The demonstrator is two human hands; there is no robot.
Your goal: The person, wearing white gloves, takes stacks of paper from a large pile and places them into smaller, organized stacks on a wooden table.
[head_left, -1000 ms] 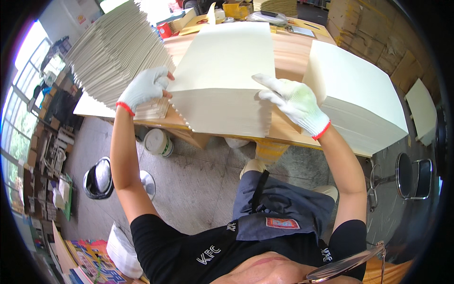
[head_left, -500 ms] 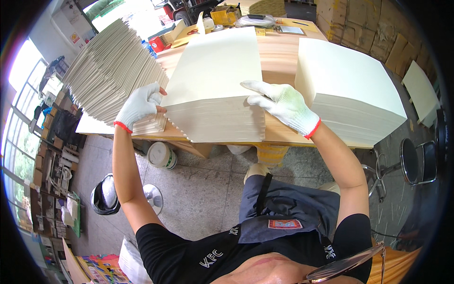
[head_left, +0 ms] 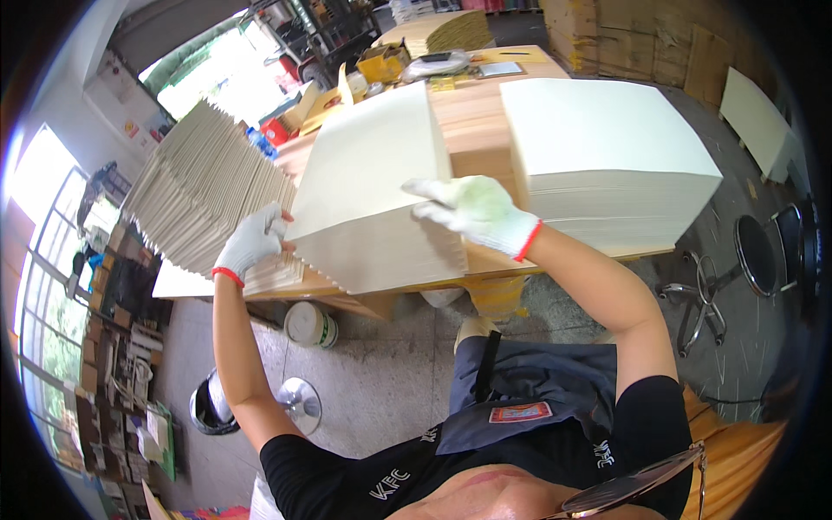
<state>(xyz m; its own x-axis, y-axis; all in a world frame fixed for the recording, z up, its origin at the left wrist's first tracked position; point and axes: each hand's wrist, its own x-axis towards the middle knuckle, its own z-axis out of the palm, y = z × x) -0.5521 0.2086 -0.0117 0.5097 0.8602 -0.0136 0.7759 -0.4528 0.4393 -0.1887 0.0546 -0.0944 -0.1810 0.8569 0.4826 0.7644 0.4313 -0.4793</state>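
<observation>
Now lower in view, left hand [head_left: 250, 244] and right hand [head_left: 477, 210], unclenched, at paper stack [head_left: 373, 156]; white lettering [head_left: 390, 484] on black shirt [head_left: 316, 472]

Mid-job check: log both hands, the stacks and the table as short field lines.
Left hand: white glove, bare fingertips at middle stack's left edge
Right hand: white glove, fingers extended at middle stack's front top edge
Middle stack: pale sheets, ragged left side
Left stack: staggered edges
Right stack: neater edges
Table: wooden, under all three
</observation>
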